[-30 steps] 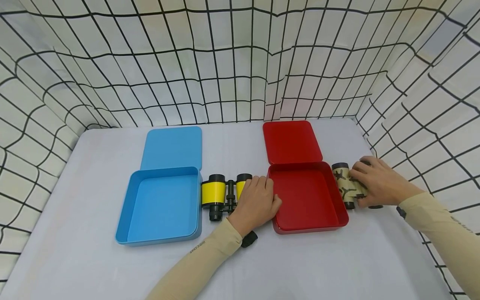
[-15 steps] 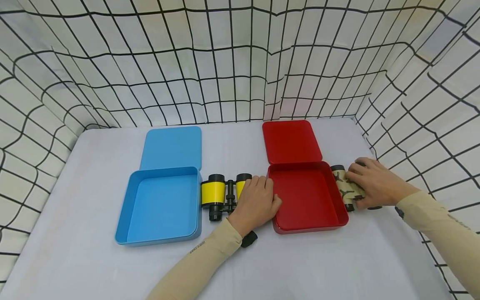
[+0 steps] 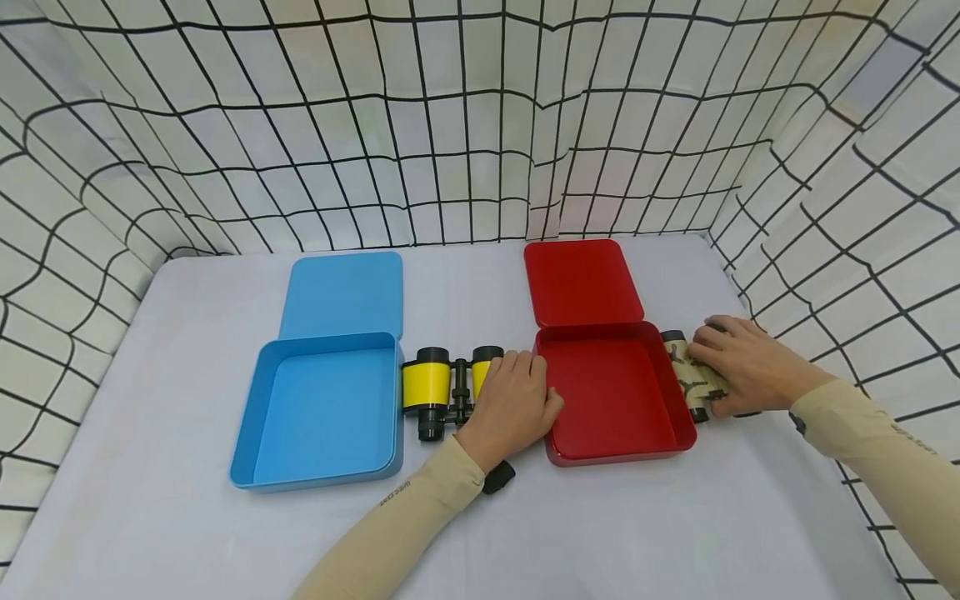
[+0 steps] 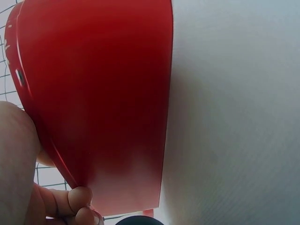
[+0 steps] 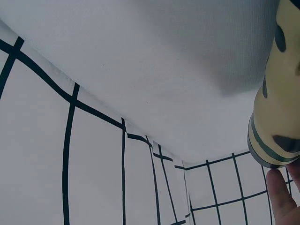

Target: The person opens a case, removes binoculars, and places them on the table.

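In the head view, my left hand [image 3: 510,408] pinches the left wall of a red box [image 3: 615,392] whose lid lies folded open behind it. The left wrist view shows the thumb over the rim and fingertips [image 4: 80,199] at the wall. My right hand [image 3: 750,362] grips camouflage binoculars [image 3: 688,371] that lie beside the box's right wall; the palm hides much of them. In the right wrist view, one camouflage barrel [image 5: 281,112] shows with fingertips [image 5: 277,187] at its end. Yellow and black binoculars [image 3: 427,385] lie left of the red box, partly behind my left hand.
An open blue box [image 3: 326,412] stands on the left, with its lid [image 3: 345,296] laid back. White cloth [image 3: 562,533] covers the table. White walls with a black grid [image 3: 465,125] close in the back and both sides.
My right hand has shifted slightly left, bringing the camouflage binoculars a little closer against the red box. The left hand keeps its place on the red box.
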`<state>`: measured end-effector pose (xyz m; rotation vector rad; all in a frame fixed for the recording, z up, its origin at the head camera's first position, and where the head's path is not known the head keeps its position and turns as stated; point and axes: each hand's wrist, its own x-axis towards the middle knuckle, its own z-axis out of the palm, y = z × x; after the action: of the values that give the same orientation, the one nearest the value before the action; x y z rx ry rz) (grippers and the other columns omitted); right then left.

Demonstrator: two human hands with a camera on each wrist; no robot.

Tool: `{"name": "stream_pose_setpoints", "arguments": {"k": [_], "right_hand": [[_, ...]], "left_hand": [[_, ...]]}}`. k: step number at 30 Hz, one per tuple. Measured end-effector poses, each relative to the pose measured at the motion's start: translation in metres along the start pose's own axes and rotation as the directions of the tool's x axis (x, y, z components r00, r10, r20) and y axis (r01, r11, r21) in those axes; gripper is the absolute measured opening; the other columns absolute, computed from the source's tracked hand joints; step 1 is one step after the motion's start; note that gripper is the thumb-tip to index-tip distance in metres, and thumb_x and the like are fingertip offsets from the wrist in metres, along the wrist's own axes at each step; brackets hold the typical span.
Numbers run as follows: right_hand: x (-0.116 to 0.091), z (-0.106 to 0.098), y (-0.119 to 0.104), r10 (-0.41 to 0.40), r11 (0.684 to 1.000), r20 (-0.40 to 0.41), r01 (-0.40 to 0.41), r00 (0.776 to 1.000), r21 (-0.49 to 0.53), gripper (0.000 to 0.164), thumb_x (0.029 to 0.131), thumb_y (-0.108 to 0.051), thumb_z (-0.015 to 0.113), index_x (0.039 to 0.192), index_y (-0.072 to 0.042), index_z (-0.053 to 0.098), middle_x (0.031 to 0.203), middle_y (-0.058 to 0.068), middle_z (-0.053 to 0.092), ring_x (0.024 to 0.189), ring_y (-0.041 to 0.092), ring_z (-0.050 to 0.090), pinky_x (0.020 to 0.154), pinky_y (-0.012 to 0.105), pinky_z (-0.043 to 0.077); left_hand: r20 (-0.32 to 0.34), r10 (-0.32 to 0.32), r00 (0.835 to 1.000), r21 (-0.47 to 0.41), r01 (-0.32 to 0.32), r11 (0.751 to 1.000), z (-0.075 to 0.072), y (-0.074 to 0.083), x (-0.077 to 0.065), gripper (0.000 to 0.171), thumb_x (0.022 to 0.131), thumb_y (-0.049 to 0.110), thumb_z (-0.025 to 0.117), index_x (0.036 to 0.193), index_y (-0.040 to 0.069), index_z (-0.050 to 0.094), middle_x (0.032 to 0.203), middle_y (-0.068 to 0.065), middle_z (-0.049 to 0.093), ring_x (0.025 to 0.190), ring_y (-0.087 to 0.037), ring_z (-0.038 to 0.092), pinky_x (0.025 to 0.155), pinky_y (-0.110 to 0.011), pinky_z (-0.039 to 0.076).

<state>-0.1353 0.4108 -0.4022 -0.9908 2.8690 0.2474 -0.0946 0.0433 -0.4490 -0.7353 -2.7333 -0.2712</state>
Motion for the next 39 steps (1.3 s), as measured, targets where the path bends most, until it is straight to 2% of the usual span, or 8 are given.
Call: {"name": "stream_pose_setpoints", "arguments": {"k": [7,23,31,34,39], "right_hand": [[0.001,0.002,0.000,0.002,1.000,0.013,-0.002,1.000,-0.007,0.077,0.061,-0.040,0.091,0.127,-0.013,0.062,0.129,0.012,0.062,0.130,0.039,0.048,0.106,0.063,0.048],[0.001,0.008,0.000,0.008,1.000,0.001,-0.008,1.000,-0.023,0.073,0.062,-0.040,0.092,0.123,-0.016,0.061,0.126,0.010,0.062,0.125,0.036,0.051,0.099,0.059,0.052],[-0.002,0.008,-0.002,0.014,1.000,-0.015,-0.014,1.000,0.015,0.076,0.061,-0.039,0.094,0.125,-0.014,0.062,0.124,0.010,0.063,0.122,0.035,0.051,0.093,0.057,0.054],[-0.002,0.007,-0.002,0.027,0.999,-0.011,-0.027,1.000,0.039,0.076,0.062,-0.038,0.094,0.126,-0.012,0.063,0.126,0.011,0.063,0.124,0.036,0.049,0.094,0.058,0.054],[-0.004,-0.002,-0.002,0.082,0.993,0.025,-0.083,0.996,0.081,0.075,0.065,-0.038,0.092,0.129,-0.012,0.064,0.129,0.012,0.064,0.127,0.038,0.047,0.096,0.061,0.054]], "left_hand": [[0.012,-0.004,1.000,0.000,0.004,1.000,-0.001,0.000,0.000,0.022,0.094,0.031,0.060,0.084,0.012,0.054,0.077,-0.001,0.052,0.073,-0.013,0.045,0.068,-0.026,0.032],[0.012,-0.002,1.000,0.007,0.002,1.000,-0.001,0.000,0.000,0.022,0.095,0.032,0.059,0.085,0.012,0.056,0.078,-0.001,0.054,0.074,-0.014,0.047,0.068,-0.026,0.032],[0.016,0.000,1.000,0.018,0.000,1.000,-0.004,0.000,-0.003,0.025,0.097,0.035,0.059,0.088,0.012,0.057,0.079,-0.002,0.055,0.075,-0.013,0.047,0.068,-0.026,0.031],[0.032,-0.001,1.000,0.019,0.001,1.000,-0.006,0.000,-0.003,0.029,0.100,0.040,0.057,0.091,0.012,0.058,0.081,-0.002,0.056,0.077,-0.014,0.049,0.069,-0.026,0.035],[0.096,-0.011,0.995,0.005,0.011,1.000,-0.012,-0.004,-0.002,0.040,0.103,0.052,0.052,0.098,0.012,0.059,0.085,-0.002,0.057,0.082,-0.015,0.052,0.075,-0.028,0.044]]}}
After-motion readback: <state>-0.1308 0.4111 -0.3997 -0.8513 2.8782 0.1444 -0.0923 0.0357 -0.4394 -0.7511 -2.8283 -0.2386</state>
